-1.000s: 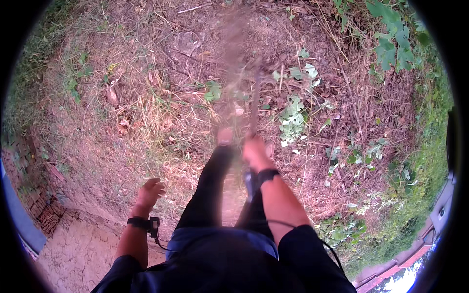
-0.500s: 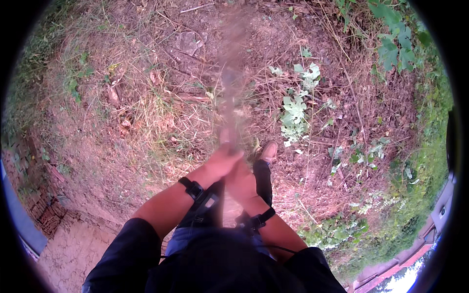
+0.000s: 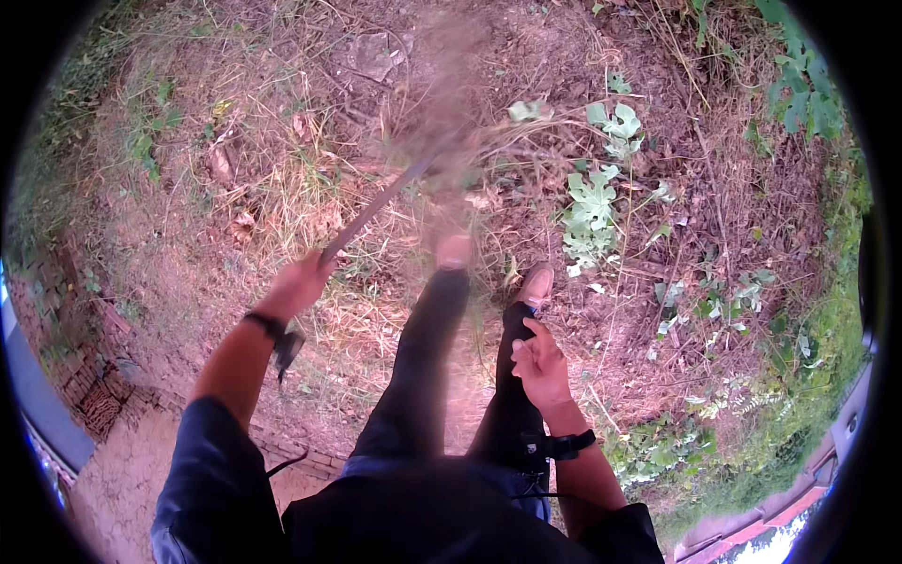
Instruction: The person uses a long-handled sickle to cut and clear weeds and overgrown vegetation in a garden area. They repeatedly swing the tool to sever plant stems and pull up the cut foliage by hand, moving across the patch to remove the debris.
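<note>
My left hand (image 3: 299, 282) is closed around one end of a thin, dark, stick-like handle (image 3: 376, 207). From that hand the handle slants up and right, above the dry grass. Its far end fades into a blurred streak at the top middle, so I cannot see what it carries. My right hand (image 3: 541, 368) is off the handle, beside my right leg, holding nothing visible, with its fingers apart and loosely bent. Both wrists wear dark straps. Below the handle's far end is my left shoe (image 3: 455, 252); my right shoe (image 3: 536, 283) stands beside it.
Cut pale-green broad leaves (image 3: 591, 214) lie right of my shoes. Dry grass (image 3: 301, 188) and dead stems cover the reddish soil. Leafy plants (image 3: 808, 89) grow at the upper right. A low stack of bricks or tiles (image 3: 99, 409) stands at the lower left.
My hands were together at the middle, round the blurred handle. Now the right hand has let go and moved right; the left has moved left with the handle, which slants.
</note>
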A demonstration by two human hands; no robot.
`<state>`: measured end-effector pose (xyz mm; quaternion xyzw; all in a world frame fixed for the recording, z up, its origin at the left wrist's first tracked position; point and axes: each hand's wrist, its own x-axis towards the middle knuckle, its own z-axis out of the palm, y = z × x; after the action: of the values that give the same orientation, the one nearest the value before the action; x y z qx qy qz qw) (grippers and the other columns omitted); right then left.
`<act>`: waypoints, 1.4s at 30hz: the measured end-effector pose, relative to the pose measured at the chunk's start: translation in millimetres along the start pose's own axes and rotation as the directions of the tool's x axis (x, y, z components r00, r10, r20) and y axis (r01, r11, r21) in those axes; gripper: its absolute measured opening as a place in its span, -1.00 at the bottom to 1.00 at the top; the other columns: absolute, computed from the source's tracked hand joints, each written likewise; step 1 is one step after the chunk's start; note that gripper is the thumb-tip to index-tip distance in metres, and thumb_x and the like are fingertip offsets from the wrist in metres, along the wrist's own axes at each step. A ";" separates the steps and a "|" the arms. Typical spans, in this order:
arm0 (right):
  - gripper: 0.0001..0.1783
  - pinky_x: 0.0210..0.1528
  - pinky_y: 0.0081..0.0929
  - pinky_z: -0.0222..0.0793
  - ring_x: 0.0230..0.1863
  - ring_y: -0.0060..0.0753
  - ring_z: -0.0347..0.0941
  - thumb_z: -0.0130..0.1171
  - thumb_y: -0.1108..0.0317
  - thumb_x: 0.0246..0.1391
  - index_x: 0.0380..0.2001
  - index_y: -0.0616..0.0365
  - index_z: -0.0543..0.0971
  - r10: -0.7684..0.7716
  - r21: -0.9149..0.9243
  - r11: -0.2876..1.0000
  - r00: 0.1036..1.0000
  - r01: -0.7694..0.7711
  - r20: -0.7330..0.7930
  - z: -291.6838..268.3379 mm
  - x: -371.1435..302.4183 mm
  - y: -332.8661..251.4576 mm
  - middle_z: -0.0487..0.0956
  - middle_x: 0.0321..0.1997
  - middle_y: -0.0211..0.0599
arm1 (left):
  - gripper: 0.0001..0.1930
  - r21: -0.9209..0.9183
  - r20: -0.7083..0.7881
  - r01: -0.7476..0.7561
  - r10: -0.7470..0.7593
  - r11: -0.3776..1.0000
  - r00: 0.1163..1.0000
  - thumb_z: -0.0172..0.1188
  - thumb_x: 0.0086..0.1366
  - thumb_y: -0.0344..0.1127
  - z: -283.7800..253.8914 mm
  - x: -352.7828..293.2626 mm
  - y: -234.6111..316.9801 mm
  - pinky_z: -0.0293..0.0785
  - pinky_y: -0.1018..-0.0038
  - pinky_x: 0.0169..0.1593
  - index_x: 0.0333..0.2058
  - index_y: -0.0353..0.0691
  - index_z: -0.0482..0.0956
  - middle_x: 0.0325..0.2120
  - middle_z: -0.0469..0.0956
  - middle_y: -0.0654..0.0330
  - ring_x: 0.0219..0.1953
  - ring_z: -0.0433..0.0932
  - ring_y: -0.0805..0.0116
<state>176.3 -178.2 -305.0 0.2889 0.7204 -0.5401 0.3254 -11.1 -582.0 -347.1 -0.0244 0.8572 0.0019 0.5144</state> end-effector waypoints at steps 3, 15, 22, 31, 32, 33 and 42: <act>-0.50 -0.31 -0.35 0.47 -0.43 -0.32 0.57 0.19 0.26 0.15 0.13 0.13 0.38 0.057 -0.069 0.996 0.997 -0.053 0.052 -6.4 -3.5 11.3 0.58 -0.47 -0.28 | -0.55 0.174 0.086 0.203 -0.220 0.964 0.972 -0.07 0.38 0.01 74.0 -141.8 -147.5 0.50 -0.04 -0.11 -0.16 -0.32 0.51 -0.33 0.61 -0.19 -0.18 0.58 -0.24; -0.51 -0.34 -0.33 0.46 -0.44 -0.20 0.57 0.18 0.23 0.13 0.11 0.14 0.40 -0.042 -0.083 0.995 0.983 0.057 0.177 3.2 -0.3 -6.2 0.59 -0.47 -0.24 | -0.56 -0.444 -0.130 0.526 -0.633 0.726 0.763 -0.05 0.42 -0.01 127.2 -311.4 -179.0 0.42 0.03 -0.22 -0.21 -0.36 0.49 -0.36 0.55 -0.27 -0.24 0.51 -0.32; -0.53 -0.44 -0.46 0.44 -0.56 -0.47 0.54 0.16 0.30 0.19 0.14 0.16 0.38 0.022 -0.019 1.000 0.999 -0.022 -0.029 -47.2 -14.3 6.0 0.59 -0.51 -0.33 | -0.65 -0.818 -0.257 -0.112 -0.185 0.564 0.949 0.01 0.42 -0.06 0.2 -54.9 54.5 0.29 0.46 -0.53 -0.20 -0.29 0.48 -0.64 0.38 0.27 -0.60 0.34 0.54; -0.53 -0.42 -0.57 0.41 -0.50 -0.60 0.48 0.09 0.41 0.22 0.19 0.17 0.33 -0.127 -0.146 0.981 0.992 0.125 -0.008 -99.0 -7.4 60.9 0.55 -0.50 -0.33 | -0.51 -0.334 -0.267 -0.129 0.038 0.934 0.963 -0.10 0.42 0.08 45.7 31.6 122.9 0.46 0.04 -0.18 -0.17 -0.34 0.46 -0.39 0.56 -0.20 -0.28 0.55 -0.22; -0.53 -0.41 -0.56 0.41 -0.50 -0.59 0.48 0.10 0.41 0.21 0.18 0.16 0.34 -0.123 -0.167 0.978 0.992 0.123 0.009 -105.9 -7.1 69.5 0.55 -0.50 -0.33 | -0.50 -0.274 -0.234 -0.054 -0.012 0.960 0.972 -0.11 0.42 0.09 81.6 1.2 99.2 0.44 -0.03 -0.09 -0.15 -0.33 0.45 -0.30 0.56 -0.28 -0.17 0.52 -0.34; -0.53 -0.40 -0.55 0.40 -0.50 -0.59 0.48 0.10 0.42 0.20 0.18 0.16 0.34 -0.111 -0.188 0.975 0.993 0.115 0.031 -111.9 -10.6 78.5 0.55 -0.50 -0.32 | -0.52 -0.244 -0.152 0.117 -0.157 0.963 0.976 -0.10 0.41 0.10 120.9 -39.0 72.0 0.44 -0.07 -0.10 -0.15 -0.28 0.44 -0.29 0.57 -0.27 -0.18 0.54 -0.31; -0.47 -0.33 -0.38 0.48 -0.43 -0.31 0.58 0.22 0.29 0.11 0.15 0.10 0.39 -0.027 -0.292 0.955 0.997 0.047 0.069 -129.7 -63.4 133.0 0.60 -0.42 -0.25 | -0.39 -0.199 0.402 0.829 -0.728 0.523 0.556 -0.11 0.35 0.15 362.3 -402.4 -70.6 0.50 -0.01 -0.10 -0.13 -0.41 0.54 -0.27 0.58 -0.33 -0.15 0.57 -0.29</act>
<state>297.5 -23.7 -307.4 0.2062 0.7870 -0.4421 0.3776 500.4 -626.1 -161.2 -0.5036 0.6578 -0.0676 0.5560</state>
